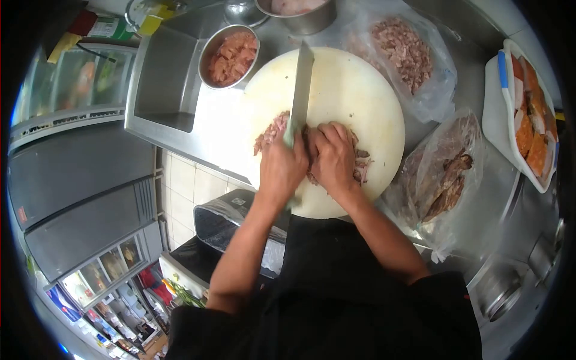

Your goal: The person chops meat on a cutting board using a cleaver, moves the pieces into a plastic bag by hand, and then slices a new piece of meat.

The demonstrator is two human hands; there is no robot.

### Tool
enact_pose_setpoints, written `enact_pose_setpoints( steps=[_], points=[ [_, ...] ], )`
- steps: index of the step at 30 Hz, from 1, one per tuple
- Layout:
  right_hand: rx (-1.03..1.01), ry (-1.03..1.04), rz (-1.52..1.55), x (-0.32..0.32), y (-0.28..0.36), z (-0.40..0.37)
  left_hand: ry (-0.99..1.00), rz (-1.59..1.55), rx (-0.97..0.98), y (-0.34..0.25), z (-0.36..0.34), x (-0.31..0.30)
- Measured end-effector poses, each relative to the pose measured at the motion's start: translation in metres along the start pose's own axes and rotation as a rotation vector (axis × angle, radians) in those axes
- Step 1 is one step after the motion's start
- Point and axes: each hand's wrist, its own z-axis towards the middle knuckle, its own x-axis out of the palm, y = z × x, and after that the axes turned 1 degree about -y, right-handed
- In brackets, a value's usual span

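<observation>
My left hand (pixel 281 169) is closed round the pale green handle of a cleaver (pixel 302 84), whose broad blade points away from me over a round white cutting board (pixel 360 84). Close beside the blade, my right hand (pixel 332 155) presses down with curled fingers on meat (pixel 362 167), mostly hidden under it. Chopped meat pieces (pixel 273 131) lie on the board to the left of the cleaver. More dark reddish strips show to the right of my right hand.
A metal bowl of raw meat chunks (pixel 233 59) stands beside the sink (pixel 162 84). Right of the board are a plastic bag of diced meat (pixel 402 51), a bag of dark meat (pixel 447 186) and a white tub (pixel 497 114) of browned pieces. A lined bin (pixel 222 225) stands below the counter.
</observation>
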Motion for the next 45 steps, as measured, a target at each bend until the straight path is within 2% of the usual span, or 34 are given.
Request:
enact_pose_setpoints(
  steps=[1, 2, 4, 7, 10, 12, 13, 15, 18, 20, 23, 26, 29, 31, 33, 34, 36, 39, 42, 43, 45],
  points=[
    [0.014, 0.002, 0.009, -0.002, 0.0, 0.003, -0.044, 0.001, 0.109, -0.001, 0.019, 0.0],
    [0.035, 0.003, 0.015, -0.004, -0.001, 0.006, -0.056, -0.005, 0.124, -0.003, 0.021, -0.005],
    [0.036, -0.01, -0.007, 0.0, -0.002, 0.005, 0.059, -0.002, 0.072, -0.019, 0.012, -0.03],
    [0.12, -0.012, 0.06, 0.003, -0.002, 0.005, 0.316, 0.065, -0.241, -0.041, -0.033, -0.068],
    [0.104, -0.061, 0.063, 0.004, -0.002, 0.006, 0.324, 0.102, -0.235, -0.022, -0.074, -0.064],
    [0.074, -0.052, 0.065, 0.002, -0.002, 0.007, 0.258, 0.098, -0.298, -0.015, -0.085, -0.043],
    [0.079, -0.045, 0.063, 0.003, -0.003, 0.005, 0.235, 0.162, -0.295, -0.005, -0.079, -0.023],
    [0.075, -0.011, 0.05, 0.004, -0.003, 0.005, 0.075, 0.034, -0.156, 0.002, -0.05, 0.001],
    [0.057, 0.061, 0.059, -0.005, -0.003, 0.007, 0.051, -0.06, -0.027, -0.01, 0.01, -0.004],
    [0.049, 0.064, 0.048, -0.003, -0.008, 0.005, 0.026, -0.005, -0.04, -0.025, 0.022, -0.017],
    [0.128, 0.119, 0.068, -0.002, -0.007, 0.001, 0.315, 0.051, -0.243, -0.048, -0.016, -0.061],
    [0.081, 0.008, 0.067, -0.003, -0.003, 0.006, 0.318, 0.056, -0.262, -0.025, -0.075, -0.063],
    [0.02, -0.002, 0.064, -0.001, -0.005, 0.006, 0.224, 0.03, -0.329, -0.013, -0.092, -0.032],
    [0.033, 0.014, 0.073, 0.001, -0.005, 0.004, 0.097, 0.025, -0.221, -0.005, -0.067, -0.003],
    [0.034, 0.022, 0.083, -0.001, -0.006, 0.0, -0.046, -0.071, -0.02, -0.009, -0.025, 0.009],
    [0.037, 0.08, 0.07, -0.004, -0.007, -0.001, 0.031, -0.044, -0.057, -0.008, -0.005, 0.009],
    [0.016, 0.114, 0.049, -0.005, -0.008, 0.006, -0.046, -0.029, 0.022, -0.024, 0.008, -0.007],
    [0.056, 0.109, 0.006, -0.003, -0.004, 0.003, 0.239, 0.023, -0.254, -0.043, -0.009, -0.049],
    [0.146, 0.099, -0.008, 0.003, -0.004, 0.003, 0.273, 0.134, -0.285, -0.034, -0.071, -0.058],
    [0.131, 0.121, -0.021, 0.001, -0.003, 0.003, 0.284, 0.073, -0.304, -0.028, -0.089, -0.054],
    [0.132, 0.15, -0.041, -0.003, -0.003, 0.003, 0.24, 0.072, -0.304, -0.021, -0.092, -0.034]
  ],
)
